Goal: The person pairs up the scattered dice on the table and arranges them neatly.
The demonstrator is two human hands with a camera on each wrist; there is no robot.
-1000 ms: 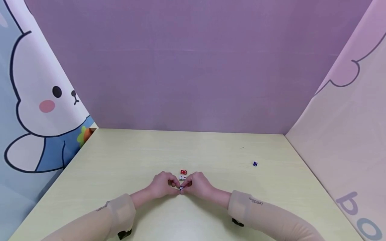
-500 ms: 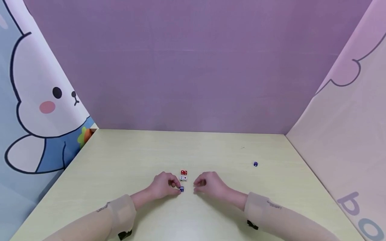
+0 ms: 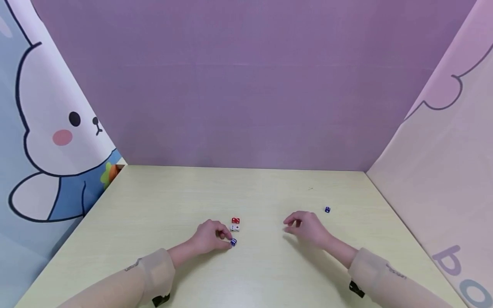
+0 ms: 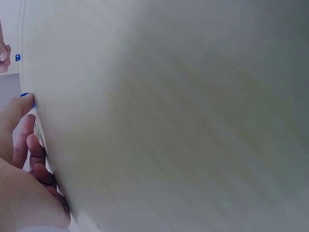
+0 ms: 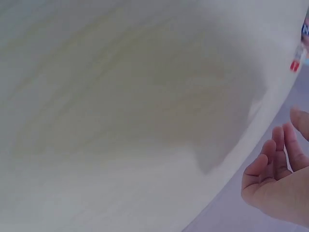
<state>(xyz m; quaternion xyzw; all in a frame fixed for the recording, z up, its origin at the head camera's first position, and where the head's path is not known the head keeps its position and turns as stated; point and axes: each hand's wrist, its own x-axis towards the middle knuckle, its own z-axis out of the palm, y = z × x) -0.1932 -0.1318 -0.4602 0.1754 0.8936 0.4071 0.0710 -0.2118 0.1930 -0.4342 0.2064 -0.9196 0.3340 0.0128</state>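
Note:
A blue die with white pips is pinched between the thumb and index finger of my left hand, low over the table. Just beyond it stand two white dice side by side, with red dice directly behind them. My right hand hovers over the right part of the table, thumb and fingers apart and holding nothing. Farther back and to its right lies another blue die. In the left wrist view the left thumb and fingers hide most of the held die.
The pale wooden table ends at a purple panel at the back. A rabbit-print panel rises along the left edge and a pale printed panel along the right. A small dark mark shows near the back right.
My right hand has let go of the blue die and moved right and away, towards the lone blue die. My left hand stays in place, still pinching its die, which is slightly turned.

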